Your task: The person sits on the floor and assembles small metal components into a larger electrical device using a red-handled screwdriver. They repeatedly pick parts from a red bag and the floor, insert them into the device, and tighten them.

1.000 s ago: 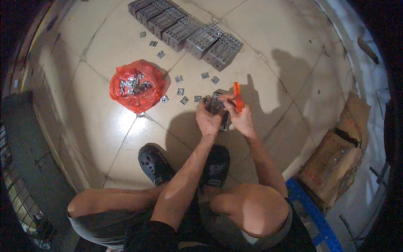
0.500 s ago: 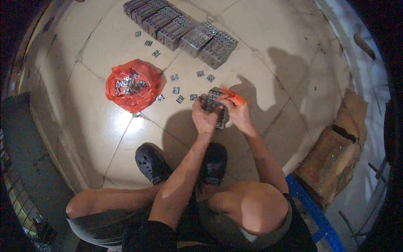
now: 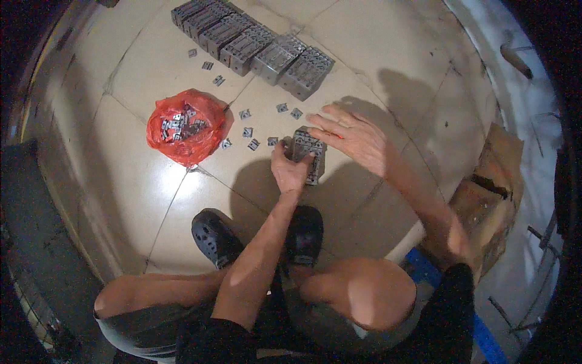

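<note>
My left hand (image 3: pixel 290 170) is closed round the side of a small grey metal block (image 3: pixel 310 144) with a slotted, holed face, held low over the floor between my feet. My right hand (image 3: pixel 357 141) hovers over the block's upper right, fingers stretched long and close together. A narrow red object (image 3: pixel 338 135) shows between those fingers; most of it is hidden, so its kind is unclear. Left of the block, several small metal clips (image 3: pixel 248 131) are scattered on the tiles. More such pieces fill an open red plastic bag (image 3: pixel 209 142).
A row of several larger grey metal blocks (image 3: pixel 306 73) lies beyond my hands. Torn brown cardboard (image 3: pixel 506 161) and a blue bar (image 3: pixel 424 267) are at the right. My dark clogs (image 3: pixel 217 236) rest on the tiled floor, and a dark slab (image 3: pixel 36 206) runs along the left.
My right hand has lifted off the block's face and shifted right, its fingers straightening from a pinch. The red object shows less now. My left hand keeps hold of the block.
</note>
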The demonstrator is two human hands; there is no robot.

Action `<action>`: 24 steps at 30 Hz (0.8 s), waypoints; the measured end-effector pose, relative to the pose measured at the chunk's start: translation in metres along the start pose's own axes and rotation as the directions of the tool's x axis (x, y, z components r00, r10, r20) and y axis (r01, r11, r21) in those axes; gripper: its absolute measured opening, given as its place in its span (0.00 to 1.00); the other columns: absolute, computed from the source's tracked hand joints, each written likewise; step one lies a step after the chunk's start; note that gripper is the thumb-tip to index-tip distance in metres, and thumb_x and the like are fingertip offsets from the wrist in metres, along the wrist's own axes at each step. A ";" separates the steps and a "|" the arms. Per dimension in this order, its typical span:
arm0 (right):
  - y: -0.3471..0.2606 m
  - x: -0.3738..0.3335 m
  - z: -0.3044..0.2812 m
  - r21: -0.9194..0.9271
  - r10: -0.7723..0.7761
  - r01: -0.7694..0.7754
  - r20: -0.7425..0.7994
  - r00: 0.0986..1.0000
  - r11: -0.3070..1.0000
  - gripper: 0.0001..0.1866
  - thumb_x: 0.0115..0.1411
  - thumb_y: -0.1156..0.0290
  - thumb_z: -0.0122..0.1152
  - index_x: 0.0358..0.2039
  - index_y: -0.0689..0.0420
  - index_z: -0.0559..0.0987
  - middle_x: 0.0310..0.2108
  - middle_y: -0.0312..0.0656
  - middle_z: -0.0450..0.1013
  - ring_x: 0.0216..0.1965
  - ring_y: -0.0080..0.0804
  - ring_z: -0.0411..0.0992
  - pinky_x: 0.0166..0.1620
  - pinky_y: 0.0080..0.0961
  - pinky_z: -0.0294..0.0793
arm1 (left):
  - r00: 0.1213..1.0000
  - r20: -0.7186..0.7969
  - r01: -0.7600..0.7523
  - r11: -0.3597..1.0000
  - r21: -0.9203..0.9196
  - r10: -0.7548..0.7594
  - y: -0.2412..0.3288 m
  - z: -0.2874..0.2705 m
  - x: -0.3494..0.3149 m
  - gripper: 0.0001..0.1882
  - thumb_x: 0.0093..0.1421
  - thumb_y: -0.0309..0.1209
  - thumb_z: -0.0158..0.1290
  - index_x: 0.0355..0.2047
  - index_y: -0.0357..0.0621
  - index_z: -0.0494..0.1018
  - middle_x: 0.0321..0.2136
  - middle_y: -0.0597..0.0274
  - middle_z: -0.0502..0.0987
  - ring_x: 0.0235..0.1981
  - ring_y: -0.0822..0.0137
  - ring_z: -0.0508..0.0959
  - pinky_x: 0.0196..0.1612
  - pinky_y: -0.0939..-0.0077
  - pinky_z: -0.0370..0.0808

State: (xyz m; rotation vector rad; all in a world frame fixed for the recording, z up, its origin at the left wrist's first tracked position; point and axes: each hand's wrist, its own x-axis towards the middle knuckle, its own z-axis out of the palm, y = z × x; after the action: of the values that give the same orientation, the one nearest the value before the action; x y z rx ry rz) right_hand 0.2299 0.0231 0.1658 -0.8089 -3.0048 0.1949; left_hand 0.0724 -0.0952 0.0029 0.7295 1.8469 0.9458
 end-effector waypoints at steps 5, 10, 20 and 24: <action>0.000 0.024 -0.001 0.043 -0.067 0.059 0.220 0.973 0.997 0.22 0.64 0.70 0.61 0.59 0.59 0.75 0.41 0.50 0.80 0.38 0.50 0.81 0.40 0.39 0.80 | 0.999 -0.027 -0.037 0.996 -0.078 0.035 -0.001 0.000 0.001 0.37 0.42 0.28 0.75 0.52 0.31 0.72 0.44 0.42 0.79 0.47 0.48 0.80 0.50 0.57 0.77; -0.023 0.037 0.002 0.409 0.483 -0.564 0.291 0.826 0.718 0.24 0.70 0.66 0.56 0.63 0.62 0.70 0.26 0.54 0.78 0.31 0.56 0.79 0.39 0.45 0.78 | 1.000 -0.010 0.012 0.998 -0.059 -0.013 0.005 -0.002 0.001 0.38 0.41 0.27 0.75 0.54 0.31 0.72 0.45 0.42 0.78 0.47 0.47 0.80 0.51 0.58 0.77; 0.002 0.027 -0.012 0.179 0.046 -0.101 0.290 0.956 0.979 0.13 0.61 0.70 0.61 0.43 0.64 0.80 0.31 0.55 0.79 0.39 0.52 0.80 0.43 0.49 0.77 | 1.000 -0.020 -0.019 0.999 -0.033 0.018 -0.002 0.001 0.002 0.42 0.42 0.31 0.76 0.57 0.28 0.70 0.49 0.40 0.77 0.51 0.46 0.79 0.54 0.57 0.76; -0.013 0.036 -0.008 0.073 0.236 -0.269 0.301 0.924 0.960 0.14 0.57 0.61 0.67 0.29 0.61 0.83 0.27 0.48 0.79 0.33 0.50 0.80 0.38 0.46 0.77 | 0.999 -0.033 -0.021 1.000 -0.005 0.021 -0.001 0.001 0.002 0.40 0.43 0.27 0.74 0.56 0.29 0.71 0.48 0.41 0.78 0.49 0.48 0.80 0.53 0.59 0.77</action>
State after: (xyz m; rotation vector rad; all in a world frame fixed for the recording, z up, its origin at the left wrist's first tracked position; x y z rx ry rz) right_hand 0.1928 0.0308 0.1747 -1.2571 -3.1002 0.5295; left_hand 0.0720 -0.0937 0.0009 0.7351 1.8684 0.9813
